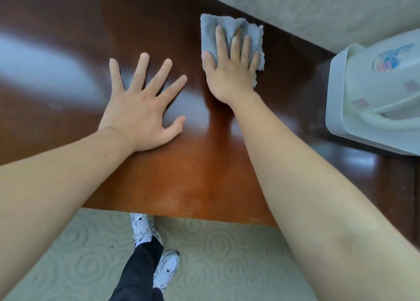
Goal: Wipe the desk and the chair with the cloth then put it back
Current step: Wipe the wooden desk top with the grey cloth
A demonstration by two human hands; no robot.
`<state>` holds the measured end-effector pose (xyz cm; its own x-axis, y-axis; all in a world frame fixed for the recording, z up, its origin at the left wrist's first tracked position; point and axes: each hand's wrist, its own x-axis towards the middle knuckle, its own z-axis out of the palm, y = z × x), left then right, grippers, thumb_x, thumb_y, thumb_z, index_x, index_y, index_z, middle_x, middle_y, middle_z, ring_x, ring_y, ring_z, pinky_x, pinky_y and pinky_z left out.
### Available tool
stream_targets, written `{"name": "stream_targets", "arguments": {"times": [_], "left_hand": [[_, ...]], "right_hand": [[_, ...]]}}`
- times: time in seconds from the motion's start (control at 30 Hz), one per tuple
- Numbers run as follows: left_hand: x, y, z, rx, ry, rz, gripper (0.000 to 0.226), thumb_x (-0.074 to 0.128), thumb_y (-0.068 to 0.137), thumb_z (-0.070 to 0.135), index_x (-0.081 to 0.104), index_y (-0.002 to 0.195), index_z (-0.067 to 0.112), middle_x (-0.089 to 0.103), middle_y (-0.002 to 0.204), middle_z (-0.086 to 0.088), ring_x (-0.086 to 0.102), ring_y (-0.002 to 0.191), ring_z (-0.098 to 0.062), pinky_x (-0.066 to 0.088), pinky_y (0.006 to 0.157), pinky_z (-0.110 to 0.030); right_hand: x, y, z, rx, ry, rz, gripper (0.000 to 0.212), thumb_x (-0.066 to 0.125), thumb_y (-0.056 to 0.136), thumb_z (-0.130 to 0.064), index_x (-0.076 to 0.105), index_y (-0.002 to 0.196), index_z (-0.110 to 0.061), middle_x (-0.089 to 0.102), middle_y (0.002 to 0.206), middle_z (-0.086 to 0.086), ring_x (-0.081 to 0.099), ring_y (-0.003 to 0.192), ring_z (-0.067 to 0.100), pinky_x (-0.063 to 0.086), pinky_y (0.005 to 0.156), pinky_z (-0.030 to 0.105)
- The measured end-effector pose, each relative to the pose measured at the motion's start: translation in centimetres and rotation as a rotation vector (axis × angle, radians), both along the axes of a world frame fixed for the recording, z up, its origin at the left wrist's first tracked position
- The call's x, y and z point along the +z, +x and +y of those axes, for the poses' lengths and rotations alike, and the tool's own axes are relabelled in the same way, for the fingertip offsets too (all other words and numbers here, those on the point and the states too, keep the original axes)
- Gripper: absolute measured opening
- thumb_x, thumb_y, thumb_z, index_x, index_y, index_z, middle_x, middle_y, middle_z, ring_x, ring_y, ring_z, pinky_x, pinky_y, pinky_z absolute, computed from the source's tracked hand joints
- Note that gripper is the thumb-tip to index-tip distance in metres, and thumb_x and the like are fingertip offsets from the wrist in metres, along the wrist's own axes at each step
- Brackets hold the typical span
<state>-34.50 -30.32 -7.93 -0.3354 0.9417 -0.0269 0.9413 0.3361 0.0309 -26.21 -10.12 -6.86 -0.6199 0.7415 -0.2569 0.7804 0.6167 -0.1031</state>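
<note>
Your grey cloth (234, 40) lies flat on the dark reddish-brown surface (186, 169), upper centre-right of the frame, close to the far edge where the wood meets the pale wall. It is rumpled, with a frayed right edge and a fold running under your fingers.

Your right hand (231, 71) presses down on the cloth, palm flat. Its grip is spread: the fingers lie straight and slightly fanned across the fabric, pinching nothing, with the thumb out along the cloth's left edge. The heel of the hand covers the cloth's near part, and the forearm runs down to the lower right corner of the frame.

Your left hand (141, 110) rests on the bare wood just left of the cloth, apart from it. Its grip is likewise splayed wide, all five fingers straight, palm down, holding nothing. That forearm crosses in from the lower left.

At the right edge of the frame a white plastic appliance (372, 96) with a handle and a coloured sticker sits on the same surface, well apart from the cloth.

Below the near edge of the surface you see patterned pale carpet (227, 266), a dark trouser leg (141, 273) and two white trainers (142, 229).
</note>
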Motion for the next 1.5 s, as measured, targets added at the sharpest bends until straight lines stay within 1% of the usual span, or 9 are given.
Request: {"name": "stream_targets", "arguments": {"times": [0.5, 0.63, 0.73, 0.83, 0.93, 1.07, 1.2, 1.37, 1.5], "left_hand": [[1.3, 0.1, -0.1, -0.031, -0.122, -0.020, 0.075, 0.008, 0.093, 0.070, 0.015, 0.158, 0.036, 0.007, 0.169, -0.011, 0.000, 0.151, -0.048, 0.009, 0.108, -0.081], [2.0, 0.1, 0.0, -0.034, -0.210, -0.042, 0.074, 0.003, 0.093, 0.069, 0.009, 0.159, 0.037, 0.002, 0.169, -0.011, -0.004, 0.151, -0.048, 0.007, 0.107, -0.082], [2.9, 0.0, -0.1, -0.029, -0.286, -0.075, 0.073, 0.003, 0.093, 0.070, 0.004, 0.159, 0.038, -0.002, 0.169, -0.009, -0.006, 0.151, -0.048, 0.009, 0.107, -0.081], [5.2, 0.0, 1.0, 0.023, -0.398, -0.185, 0.069, 0.015, 0.097, 0.067, 0.013, 0.158, 0.036, 0.005, 0.168, -0.006, 0.001, 0.151, -0.045, 0.016, 0.109, -0.074], [9.1, 0.2, 1.2, 0.044, -0.255, -0.585, 0.051, 0.021, 0.104, 0.051, 0.058, 0.130, 0.026, 0.055, 0.139, -0.003, 0.045, 0.135, -0.036, 0.037, 0.105, -0.049], [15.2, 1.9, -1.8, 0.028, 0.178, -0.946, 0.035, 0.036, 0.109, 0.028, 0.063, 0.132, 0.031, 0.067, 0.129, 0.013, 0.058, 0.121, -0.011, 0.044, 0.100, -0.030], [19.6, 3.6, -5.5, 0.056, 0.290, -1.020, 0.033, 0.042, 0.105, 0.039, 0.066, 0.125, 0.028, 0.070, 0.121, 0.017, 0.061, 0.112, -0.001, 0.043, 0.098, -0.021], [23.1, 7.4, -9.9, 0.095, 0.383, -0.987, 0.018, 0.070, 0.093, 0.036, 0.069, 0.102, 0.020, 0.072, 0.095, 0.012, 0.064, 0.090, 0.000, 0.047, 0.081, -0.018], [25.7, 12.8, -14.1, 0.225, 0.560, -0.846, 0.020, 0.070, 0.091, 0.040, 0.065, 0.089, 0.021, 0.067, 0.084, 0.014, 0.060, 0.076, -0.003, 0.043, 0.071, -0.017]], "right_hand": [[1.9, 20.5, -18.8, 0.105, -0.187, 0.082, 0.050, 0.014, 0.105, -0.053, 0.008, 0.155, -0.049, -0.010, 0.164, -0.010, -0.013, 0.153, 0.016, -0.008, 0.121, 0.046], [3.3, 17.7, -16.6, -0.071, -0.259, 0.267, 0.040, 0.027, 0.105, -0.042, 0.046, 0.140, -0.049, 0.019, 0.163, -0.010, 0.005, 0.153, 0.008, 0.001, 0.122, 0.036], [6.4, 13.6, -14.1, -0.479, -0.339, 0.551, 0.030, 0.044, 0.091, -0.031, 0.063, 0.068, -0.030, 0.073, 0.086, -0.016, 0.064, 0.092, 0.008, 0.045, 0.084, 0.034], [10.0, 10.4, -11.8, -0.854, -0.558, 0.710, 0.032, 0.049, 0.085, -0.029, 0.046, 0.054, -0.024, 0.047, 0.049, -0.015, 0.041, 0.051, 0.014, 0.036, 0.048, 0.025], [13.6, 9.2, -10.9, -1.039, -0.835, 0.762, 0.010, 0.055, 0.074, -0.037, 0.055, 0.076, -0.027, 0.051, 0.074, -0.002, 0.044, 0.068, 0.022, 0.037, 0.056, 0.031], [17.2, 10.7, -12.1, -0.885, -1.160, 0.835, 0.037, 0.060, 0.078, -0.037, 0.068, 0.099, -0.007, 0.059, 0.085, 0.015, 0.054, 0.070, 0.028, 0.040, 0.057, 0.033], [19.1, 13.0, -14.1, -0.774, -1.337, 0.792, 0.054, 0.055, 0.088, -0.034, 0.061, 0.122, 0.007, 0.060, 0.100, 0.024, 0.056, 0.089, 0.039, 0.045, 0.070, 0.041], [21.7, 15.4, -16.4, -0.503, -1.471, 0.700, 0.048, 0.051, 0.089, -0.038, 0.069, 0.117, -0.003, 0.065, 0.103, 0.027, 0.059, 0.095, 0.043, 0.041, 0.084, 0.051], [24.5, 18.6, -18.3, -0.279, -1.426, 0.676, 0.060, 0.061, 0.081, -0.061, 0.072, 0.117, -0.014, 0.071, 0.109, 0.011, 0.064, 0.100, 0.027, 0.048, 0.085, 0.036]]}}
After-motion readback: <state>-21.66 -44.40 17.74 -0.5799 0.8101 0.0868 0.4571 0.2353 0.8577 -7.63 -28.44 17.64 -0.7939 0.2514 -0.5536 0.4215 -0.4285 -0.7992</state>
